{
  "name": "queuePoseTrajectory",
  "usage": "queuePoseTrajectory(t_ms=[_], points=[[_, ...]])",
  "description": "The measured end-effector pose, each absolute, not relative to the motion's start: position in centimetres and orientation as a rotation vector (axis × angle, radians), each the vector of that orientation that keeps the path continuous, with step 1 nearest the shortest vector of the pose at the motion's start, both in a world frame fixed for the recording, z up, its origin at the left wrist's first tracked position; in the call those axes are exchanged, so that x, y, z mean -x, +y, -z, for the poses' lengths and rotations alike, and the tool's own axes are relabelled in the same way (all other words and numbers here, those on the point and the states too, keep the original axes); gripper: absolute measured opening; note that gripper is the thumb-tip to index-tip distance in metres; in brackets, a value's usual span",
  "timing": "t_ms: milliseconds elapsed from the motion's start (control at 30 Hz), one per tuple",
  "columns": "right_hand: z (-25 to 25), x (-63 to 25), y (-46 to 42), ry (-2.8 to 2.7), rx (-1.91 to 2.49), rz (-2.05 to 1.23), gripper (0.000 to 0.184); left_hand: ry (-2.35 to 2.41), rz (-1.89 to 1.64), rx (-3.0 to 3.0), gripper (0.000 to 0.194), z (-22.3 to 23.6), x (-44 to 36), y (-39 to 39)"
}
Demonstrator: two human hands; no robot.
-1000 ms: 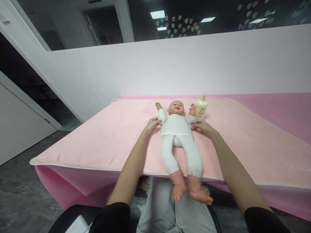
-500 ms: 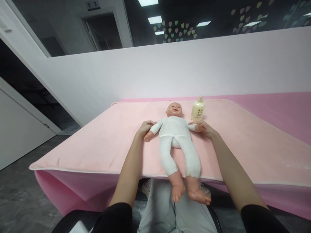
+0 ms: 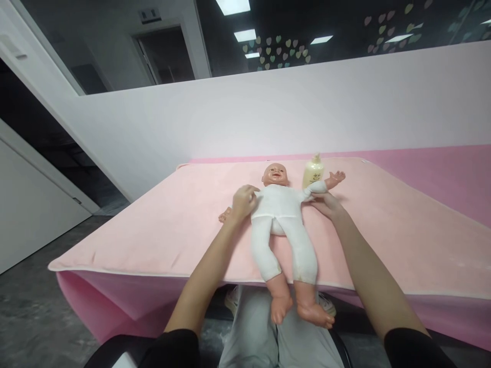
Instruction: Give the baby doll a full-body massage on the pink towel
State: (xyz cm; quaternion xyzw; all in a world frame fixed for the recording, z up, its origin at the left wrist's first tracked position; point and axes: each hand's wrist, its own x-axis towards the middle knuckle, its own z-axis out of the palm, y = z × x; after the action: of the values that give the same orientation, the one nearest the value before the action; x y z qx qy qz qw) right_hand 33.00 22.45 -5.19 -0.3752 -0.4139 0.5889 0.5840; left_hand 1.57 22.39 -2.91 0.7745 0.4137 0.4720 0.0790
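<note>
A baby doll [image 3: 275, 202] with a white cloth body lies face up, its bare feet hanging past the table's front edge. My left hand [image 3: 244, 201] is closed round the doll's upper arm on the left side, and the doll's small hand pokes out beyond my wrist. On the other side, my right hand [image 3: 325, 203] grips the doll's other sleeve between thumb and fingers. That doll arm is raised outward, its palm spread. Just behind it stands a pale yellow pump bottle [image 3: 313, 170], its lower part partly covered by the arm.
A pink towel [image 3: 153, 225] with white edging covers the table, over a darker pink cloth [image 3: 441, 171]. Behind rises a white wall [image 3: 307, 112] with a dark window above. My legs [image 3: 249, 332] are under the front edge.
My left hand has moved inward, up to the doll's upper arm. My right hand now holds the sleeve, and that doll arm has swung up and outward towards the bottle.
</note>
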Motion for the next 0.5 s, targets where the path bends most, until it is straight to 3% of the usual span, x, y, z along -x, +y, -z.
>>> queuePoseTrajectory(t_ms=[233, 500], points=[[5.7, -32.9, 23.1, -0.705, 0.844, -1.343, 0.034, 0.94, -1.14, -2.632, 0.032, 5.1, -3.4, 20.0], [6.1, -33.1, 23.2, -0.737, 0.857, -1.296, 0.044, 0.417, -0.73, -2.536, 0.032, 3.7, -0.5, 17.2]])
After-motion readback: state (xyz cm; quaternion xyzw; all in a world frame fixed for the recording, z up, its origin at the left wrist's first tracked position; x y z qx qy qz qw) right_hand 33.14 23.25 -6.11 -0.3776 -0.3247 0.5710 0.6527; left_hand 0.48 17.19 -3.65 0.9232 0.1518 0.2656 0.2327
